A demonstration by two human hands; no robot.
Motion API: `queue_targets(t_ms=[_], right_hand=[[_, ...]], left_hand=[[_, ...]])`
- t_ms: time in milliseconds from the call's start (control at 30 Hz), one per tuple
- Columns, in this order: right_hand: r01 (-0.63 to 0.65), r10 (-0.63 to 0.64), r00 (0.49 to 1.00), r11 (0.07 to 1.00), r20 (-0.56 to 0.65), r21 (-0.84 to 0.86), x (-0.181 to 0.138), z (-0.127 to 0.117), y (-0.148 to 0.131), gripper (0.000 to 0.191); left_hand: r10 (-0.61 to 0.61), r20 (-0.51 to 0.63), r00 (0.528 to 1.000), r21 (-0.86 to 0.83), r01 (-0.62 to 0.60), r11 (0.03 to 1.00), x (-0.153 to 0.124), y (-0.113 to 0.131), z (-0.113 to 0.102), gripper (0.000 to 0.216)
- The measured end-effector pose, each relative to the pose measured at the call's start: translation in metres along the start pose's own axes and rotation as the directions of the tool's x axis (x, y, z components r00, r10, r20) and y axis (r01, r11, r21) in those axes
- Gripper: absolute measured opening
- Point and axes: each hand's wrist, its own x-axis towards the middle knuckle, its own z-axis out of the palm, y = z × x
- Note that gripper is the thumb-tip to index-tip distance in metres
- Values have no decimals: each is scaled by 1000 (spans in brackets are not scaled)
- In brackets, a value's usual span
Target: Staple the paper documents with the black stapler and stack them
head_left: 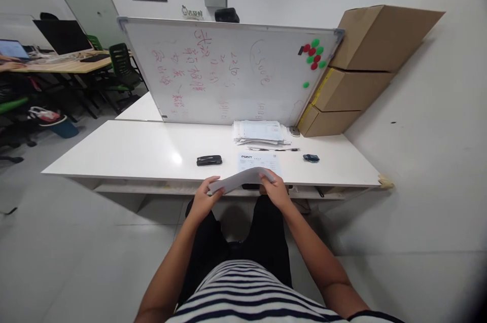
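Both hands hold a bent sheaf of white paper (241, 178) just in front of the desk edge. My left hand (205, 197) is closed on its left end, thumb on the near side. The right end is pinched by my right hand (274, 188). Behind the paper, a printed sheet (258, 159) headed "PONY" lies on the desk, its lower part hidden. A black stapler (209, 160) lies to the left of that sheet. To the right sits a small dark blue object (311, 158) whose kind I cannot make out.
A stack of papers (261, 132) lies at the back of the white desk (140, 148), with a thin dark strip (274, 149) before it. A whiteboard (228, 69) leans behind. Cardboard boxes (338, 90) are piled at the right. Another person's hand (13, 65) shows far left.
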Motion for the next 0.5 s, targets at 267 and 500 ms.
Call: queue_targets(t_ms=[267, 500], right_hand=[[91, -84, 993, 992, 89, -83, 43, -15, 6, 41], [-187, 182, 982, 866, -55, -464, 51, -9, 68, 44]], left_hand=[[35, 97, 995, 47, -40, 998, 98, 22, 35, 38], [-100, 25, 995, -39, 101, 994, 116, -25, 97, 33]])
